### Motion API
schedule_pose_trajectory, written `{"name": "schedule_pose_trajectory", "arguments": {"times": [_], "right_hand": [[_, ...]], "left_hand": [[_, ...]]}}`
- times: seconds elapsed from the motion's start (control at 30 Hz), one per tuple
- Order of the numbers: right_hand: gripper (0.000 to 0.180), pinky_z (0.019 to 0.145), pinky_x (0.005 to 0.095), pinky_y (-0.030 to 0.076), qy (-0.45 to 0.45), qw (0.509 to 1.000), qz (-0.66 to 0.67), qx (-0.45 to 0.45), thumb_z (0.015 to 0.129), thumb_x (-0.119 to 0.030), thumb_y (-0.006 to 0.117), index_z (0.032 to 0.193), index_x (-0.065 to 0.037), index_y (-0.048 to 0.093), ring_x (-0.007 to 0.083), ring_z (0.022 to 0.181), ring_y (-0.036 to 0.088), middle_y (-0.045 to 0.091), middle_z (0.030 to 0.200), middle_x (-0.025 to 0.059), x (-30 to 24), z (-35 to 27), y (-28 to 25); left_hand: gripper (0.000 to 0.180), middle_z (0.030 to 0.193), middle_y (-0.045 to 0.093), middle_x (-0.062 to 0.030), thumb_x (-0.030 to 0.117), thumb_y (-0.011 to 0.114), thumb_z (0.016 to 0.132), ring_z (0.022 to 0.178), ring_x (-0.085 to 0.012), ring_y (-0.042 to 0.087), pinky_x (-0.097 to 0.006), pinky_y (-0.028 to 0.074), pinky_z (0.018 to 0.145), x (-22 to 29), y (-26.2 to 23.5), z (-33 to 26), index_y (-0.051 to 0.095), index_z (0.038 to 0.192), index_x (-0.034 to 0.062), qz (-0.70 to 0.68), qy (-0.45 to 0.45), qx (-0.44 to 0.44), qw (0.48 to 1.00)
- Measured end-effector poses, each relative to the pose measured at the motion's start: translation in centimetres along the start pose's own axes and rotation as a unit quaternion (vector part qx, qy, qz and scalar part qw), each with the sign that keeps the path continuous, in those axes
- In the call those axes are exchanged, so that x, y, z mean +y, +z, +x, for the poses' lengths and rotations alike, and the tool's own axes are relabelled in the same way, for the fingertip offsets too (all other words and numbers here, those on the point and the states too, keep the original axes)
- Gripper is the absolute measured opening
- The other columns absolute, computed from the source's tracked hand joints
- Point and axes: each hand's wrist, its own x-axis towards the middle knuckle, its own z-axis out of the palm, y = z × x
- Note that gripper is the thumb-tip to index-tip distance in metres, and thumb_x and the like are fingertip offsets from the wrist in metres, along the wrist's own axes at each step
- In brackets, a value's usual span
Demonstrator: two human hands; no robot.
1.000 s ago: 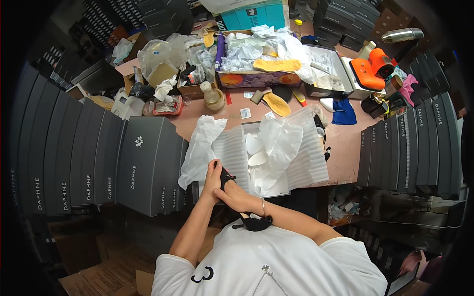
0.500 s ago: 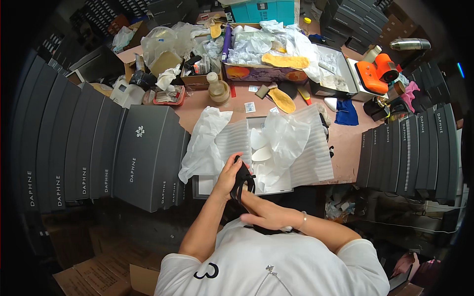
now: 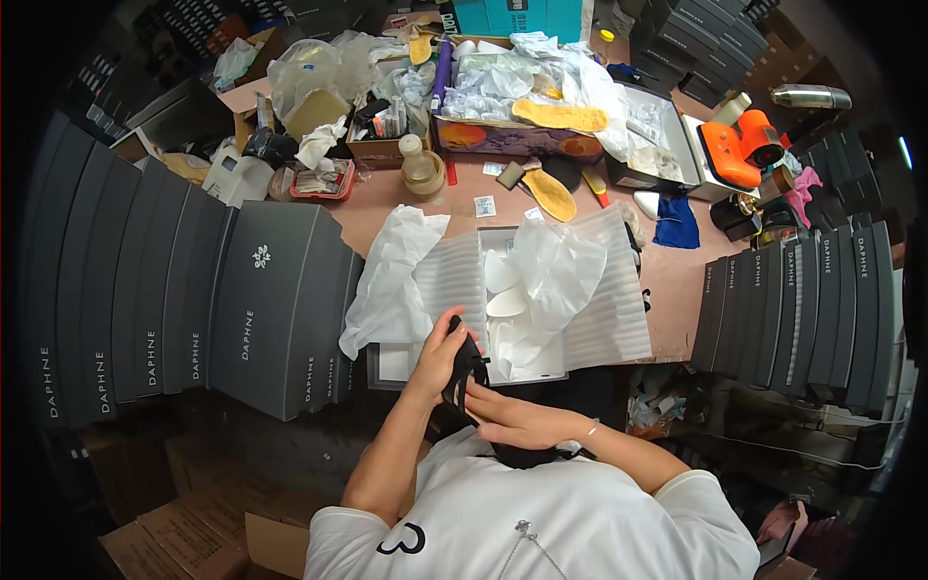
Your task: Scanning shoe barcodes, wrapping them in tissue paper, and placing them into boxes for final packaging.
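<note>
Both hands grasp a black shoe at the near edge of the bench, just in front of the person's chest. The left hand wraps its upper side, fingers curled over it; the right hand grips it from below. Just beyond lies an open white shoebox lined with ribbed foam sheets and crumpled white tissue paper. Stacked dark grey shoeboxes stand to the left.

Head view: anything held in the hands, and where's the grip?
Yes: a black shoe. Left hand wraps its left side near the upper end; right hand lies against its lower end from the right.
</note>
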Motion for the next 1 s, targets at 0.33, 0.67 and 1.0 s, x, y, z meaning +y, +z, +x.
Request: {"name": "schedule_pose_trajectory", "arguments": {"times": [0.33,0.67,1.0], "right_hand": [[0.027,0.11,0.0583,0.015,0.071,0.746,-0.646,0.147,0.073,-0.01,0.067,0.1,-0.008,0.064,0.0314,0.131,0.036,0.056,0.123,0.0082,10.0,1.2,-9.4],[0.02,0.053,0.0385,0.051,0.015,0.915,-0.379,0.14,0.078,-0.017,0.066,0.09,-0.007,0.054,0.0296,0.059,0.06,0.056,0.078,0.0101,2.8,2.1,-3.0],[0.033,0.074,0.0427,0.051,0.125,0.855,-0.392,0.316,0.076,-0.019,0.071,0.096,0.006,0.064,0.0365,0.085,0.063,0.066,0.09,0.0188,10.8,7.0,-11.2]], "left_hand": [[0.041,0.112,0.058,-0.0152,0.032,0.053,0.091,0.11,-0.0328,0.056,-0.043,0.05,0.091,-4.3,3.2,-4.2,0.053,0.115,-0.0006,-0.385,-0.109,-0.009,0.916],[0.069,0.121,0.053,-0.0086,0.066,0.043,0.088,0.114,-0.0251,0.051,-0.043,0.039,0.098,-3.0,1.9,-3.2,0.051,0.123,0.0071,-0.294,-0.012,0.072,0.953],[0.034,0.101,0.06,-0.0152,0.025,0.057,0.093,0.093,-0.0273,0.064,-0.033,0.055,0.081,-6.4,0.5,-4.1,0.051,0.112,-0.0026,-0.255,-0.088,0.15,0.951]]}}
